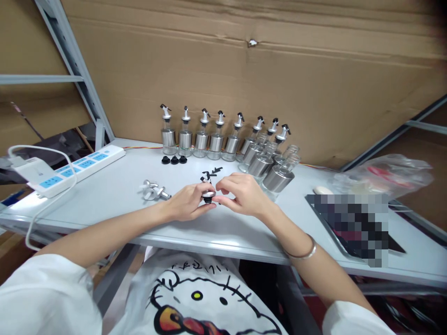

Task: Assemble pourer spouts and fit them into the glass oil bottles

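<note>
Near the front of the table, my left hand (190, 201) is closed on a bottle pourer (208, 196) with a silver collar and a black stopper pointing down. My right hand (242, 193) has its thumb and forefinger curled at the pourer's right side, seemingly pinching its edge; the exact contact is small and partly hidden. Just beyond the hands lie several small black spout caps (213, 172). Silver pourer tops (153, 191) are grouped to the left of my left hand. Three black stoppers (174, 160) stand in a row farther back.
Several glass bottles with steel sleeves and pourers (201, 142) line the back, and bottles without pourers (278, 177) stand at right. A power strip (84, 168) with a white cable lies left. Plastic bags (387, 177) and a partly blurred flat dark object (352, 228) are at right.
</note>
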Available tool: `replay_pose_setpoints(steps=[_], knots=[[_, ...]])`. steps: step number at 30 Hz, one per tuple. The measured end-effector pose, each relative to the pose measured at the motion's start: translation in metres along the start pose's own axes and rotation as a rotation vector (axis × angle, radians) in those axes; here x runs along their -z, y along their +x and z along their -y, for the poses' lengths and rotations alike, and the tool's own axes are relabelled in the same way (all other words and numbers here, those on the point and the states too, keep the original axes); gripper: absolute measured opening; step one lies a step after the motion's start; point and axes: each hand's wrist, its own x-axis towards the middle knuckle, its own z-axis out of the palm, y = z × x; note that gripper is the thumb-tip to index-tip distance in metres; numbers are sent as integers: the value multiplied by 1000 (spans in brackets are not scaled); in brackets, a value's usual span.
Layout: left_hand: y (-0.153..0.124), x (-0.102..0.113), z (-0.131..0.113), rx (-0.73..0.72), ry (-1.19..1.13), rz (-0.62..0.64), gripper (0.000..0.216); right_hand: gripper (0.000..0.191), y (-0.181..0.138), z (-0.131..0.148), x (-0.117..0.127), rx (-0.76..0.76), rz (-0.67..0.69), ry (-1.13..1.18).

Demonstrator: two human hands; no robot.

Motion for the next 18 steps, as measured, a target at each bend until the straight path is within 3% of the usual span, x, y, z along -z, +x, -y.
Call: replay_pose_setpoints(steps=[4,8,13,18], knots=[[4,2,-4,93,-51,68,27,34,-1,-1,3,7,-80,-12],[5,4,-5,176,-83,53,34,22,-2,3,-2,7,-82,-76],[3,8,-2,63,-76,20,31,16,-1,5,-1,17,-124,-35],[5,7,-1,-56,52,3,29,24,-2,-1,1,-7,-206,-27]])
